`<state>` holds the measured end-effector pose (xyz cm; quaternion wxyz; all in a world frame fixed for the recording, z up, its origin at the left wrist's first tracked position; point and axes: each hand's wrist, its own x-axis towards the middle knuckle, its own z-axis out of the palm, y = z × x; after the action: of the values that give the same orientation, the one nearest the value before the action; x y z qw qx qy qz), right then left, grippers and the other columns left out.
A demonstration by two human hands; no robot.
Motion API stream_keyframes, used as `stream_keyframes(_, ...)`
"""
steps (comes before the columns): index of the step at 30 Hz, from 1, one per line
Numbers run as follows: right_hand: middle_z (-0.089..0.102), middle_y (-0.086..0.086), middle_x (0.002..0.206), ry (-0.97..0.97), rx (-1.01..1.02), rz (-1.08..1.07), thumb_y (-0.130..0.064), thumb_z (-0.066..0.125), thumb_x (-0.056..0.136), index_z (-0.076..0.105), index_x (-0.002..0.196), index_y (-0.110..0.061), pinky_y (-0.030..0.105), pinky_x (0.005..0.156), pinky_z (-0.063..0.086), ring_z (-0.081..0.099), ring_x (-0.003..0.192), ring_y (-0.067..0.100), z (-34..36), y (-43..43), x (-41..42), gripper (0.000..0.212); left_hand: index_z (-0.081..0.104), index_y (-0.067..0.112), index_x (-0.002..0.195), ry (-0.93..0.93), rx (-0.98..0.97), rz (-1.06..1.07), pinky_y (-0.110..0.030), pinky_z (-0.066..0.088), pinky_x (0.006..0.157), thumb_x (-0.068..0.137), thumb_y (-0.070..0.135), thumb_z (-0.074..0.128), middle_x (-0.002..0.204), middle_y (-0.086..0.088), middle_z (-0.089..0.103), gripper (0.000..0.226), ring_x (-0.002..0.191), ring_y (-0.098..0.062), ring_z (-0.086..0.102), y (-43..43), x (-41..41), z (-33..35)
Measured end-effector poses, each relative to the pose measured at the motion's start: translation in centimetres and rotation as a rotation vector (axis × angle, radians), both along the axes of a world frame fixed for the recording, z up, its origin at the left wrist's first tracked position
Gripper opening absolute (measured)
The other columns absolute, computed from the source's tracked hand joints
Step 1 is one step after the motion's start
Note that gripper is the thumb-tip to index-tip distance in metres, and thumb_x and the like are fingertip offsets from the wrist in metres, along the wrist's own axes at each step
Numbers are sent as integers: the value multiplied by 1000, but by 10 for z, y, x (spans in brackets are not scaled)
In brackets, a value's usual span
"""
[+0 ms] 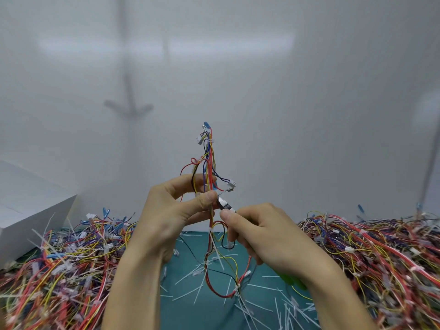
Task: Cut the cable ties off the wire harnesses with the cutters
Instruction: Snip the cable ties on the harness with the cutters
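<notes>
Meanwhile, wire harness heaps [59, 270] crowd the green counter's [197, 239] left and right edges. Over its middle, the left hand [166, 210] pinches one harness [208, 163] upright; the right hand's [266, 234] grip wraps the cutters [225, 206], tips at the bundle. Cut cable ties [294, 310] litter the counter.

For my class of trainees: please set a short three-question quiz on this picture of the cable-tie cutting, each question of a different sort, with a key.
1. True or false: the left hand holds a wire harness upright above the mat.
2. Choose one: the tip of the cutters in the right hand is A. at the harness, by the left thumb; B. flat on the mat; C. pointing straight down.
3. Fill in: loose white cut ties lie on the ____ mat.
Key: 1 true; 2 A; 3 green.
</notes>
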<state>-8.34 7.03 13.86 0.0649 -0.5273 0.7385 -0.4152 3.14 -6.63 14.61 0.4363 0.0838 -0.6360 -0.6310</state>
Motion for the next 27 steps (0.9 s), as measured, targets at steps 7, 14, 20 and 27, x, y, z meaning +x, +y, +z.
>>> stream_keyframes(7,50,-1,54,25,24,-13,-71,43,86,68,70,-24,46,59,53,46,49,15,-4,-2,-3,56,74,5,92,-31,-34,25,-31,60,65,59,11,82,93,-21,72,34,70,-29,74,0,0,0)
stream_keyframes(14,51,-2,53,6,-7,1,-64,47,92,67,71,-19,39,55,48,49,48,15,-6,-3,-6,54,74,5,98,-35,-77,27,-29,60,64,72,1,79,92,-13,74,28,73,-25,75,1,-1,1)
stream_keyframes(20,58,-4,61,-169,-9,115,-50,49,99,69,77,-13,32,61,50,61,55,17,-7,-1,-11,47,73,9,101,-26,-59,1,-27,60,65,73,7,77,92,-11,75,28,77,-27,75,4,0,2)
stream_keyframes(27,60,-3,66,-217,-2,150,-60,48,89,70,78,-15,32,64,51,62,59,17,-5,1,-11,51,74,15,99,-11,-62,-31,-26,59,65,69,18,77,88,-9,76,30,78,-26,75,5,1,2)
